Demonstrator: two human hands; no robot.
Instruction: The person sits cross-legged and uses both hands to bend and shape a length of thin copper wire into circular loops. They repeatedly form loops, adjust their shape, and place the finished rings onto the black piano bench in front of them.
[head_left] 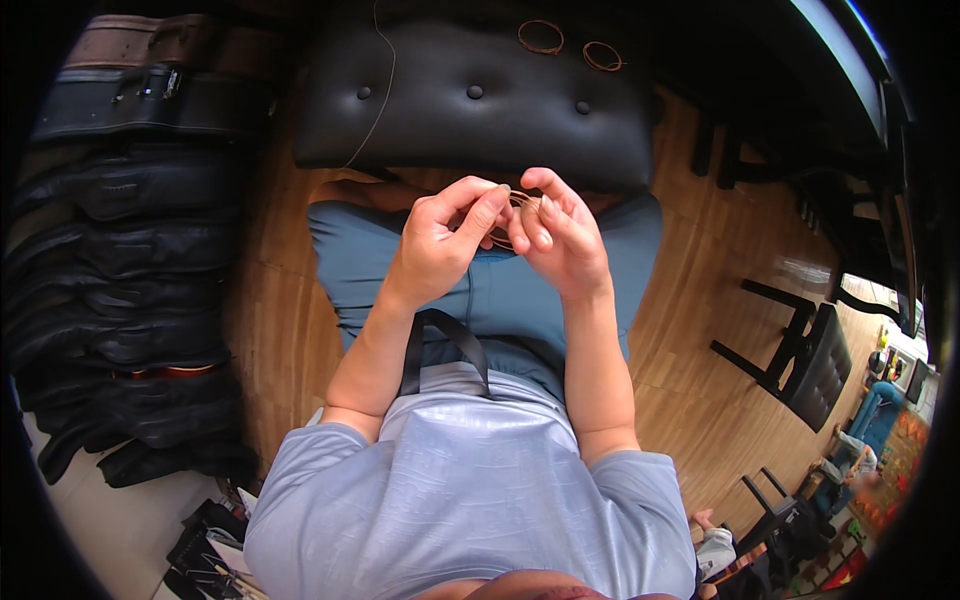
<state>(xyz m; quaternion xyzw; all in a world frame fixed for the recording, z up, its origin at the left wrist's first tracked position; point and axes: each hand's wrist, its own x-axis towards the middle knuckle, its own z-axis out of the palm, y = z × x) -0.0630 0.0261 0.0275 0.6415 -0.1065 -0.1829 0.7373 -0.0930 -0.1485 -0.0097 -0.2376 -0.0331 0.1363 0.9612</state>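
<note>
A small coil of thin bronze-coloured string (520,198) is held between my two hands, above my lap. My left hand (440,240) pinches it with thumb and index finger. From the other side, my right hand (568,240) grips the coil with its fingers bent, the index finger raised. Part of the loop hangs below the fingertips, and the rest is hidden by them. On the black padded bench (430,125) in front of me lie two more coils of string, a left coil (540,37) and a right coil (603,56). One uncoiled string (378,120) trails over the bench's left side.
Black instrument cases (140,250) stand in a row at the left. To the right, a black chair (800,360) sits on the wooden floor (690,300). Other people, one in a seat (780,525), are at the lower right. A black strap (450,335) lies across my lap.
</note>
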